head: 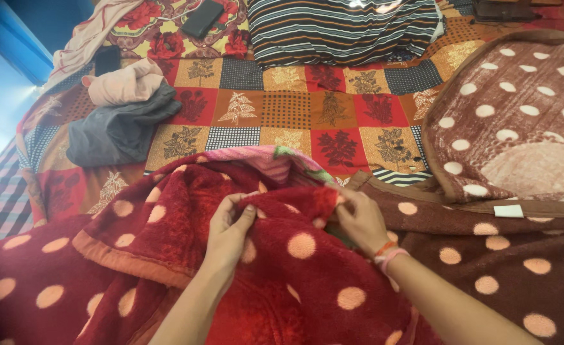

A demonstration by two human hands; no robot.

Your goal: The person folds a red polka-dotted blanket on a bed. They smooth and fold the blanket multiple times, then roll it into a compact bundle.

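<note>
Both hands — left hand [228, 225], right hand [360, 220] — on red dotted blanket [295, 281] (edge pinched).

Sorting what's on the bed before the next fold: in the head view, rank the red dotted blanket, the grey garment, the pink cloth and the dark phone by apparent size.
1. red dotted blanket, pinched by both hands, though it lies nearest the camera
2. grey garment
3. pink cloth
4. dark phone, farthest off, so less sure

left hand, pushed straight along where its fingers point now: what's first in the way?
The left hand points up the bed, fingers pinching a fold of the red polka-dot blanket. That fold comes first; just past it, probably the pink striped cloth, then the patchwork bedspread. Depth is unclear.
</note>
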